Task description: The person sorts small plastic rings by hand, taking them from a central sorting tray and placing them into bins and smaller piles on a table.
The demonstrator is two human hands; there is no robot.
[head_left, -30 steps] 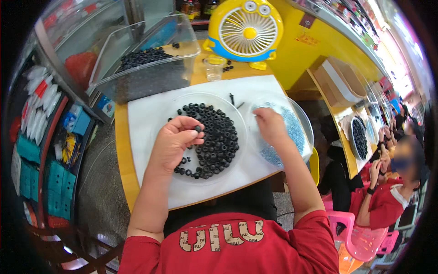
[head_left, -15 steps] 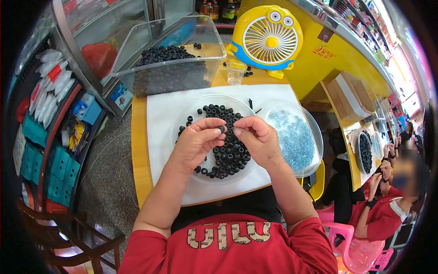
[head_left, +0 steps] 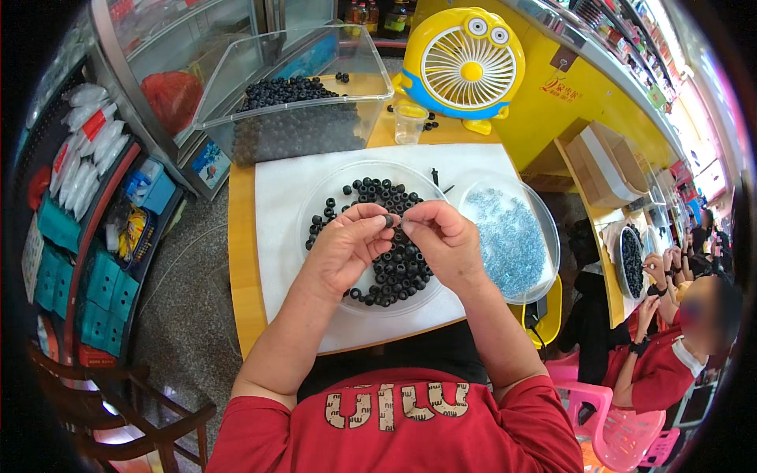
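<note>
My left hand (head_left: 352, 243) pinches a round black bead (head_left: 388, 221) between thumb and forefinger, above a clear round tray. Close beside it, the fingertips of my right hand (head_left: 448, 238) are pressed together near the bead. Whatever the right fingers hold is too small or hidden to make out. Many loose black beads (head_left: 394, 276) with holes lie in the clear round tray (head_left: 322, 186) under both hands. To its right, a second round tray (head_left: 552, 236) holds tiny pale blue shiny pieces (head_left: 505, 240).
A large clear bin (head_left: 371, 98) of black beads stands at the back left, next to a small clear cup (head_left: 408, 126). Behind is a yellow fan (head_left: 471, 71). A yellow bucket (head_left: 553, 315) sits below the table's right edge. Another person (head_left: 658, 363) in red works at right.
My hands have drawn slightly closer together, with the right fingertips nearer the bead. The bead in my left fingers has shifted slightly right. The trays stay put.
</note>
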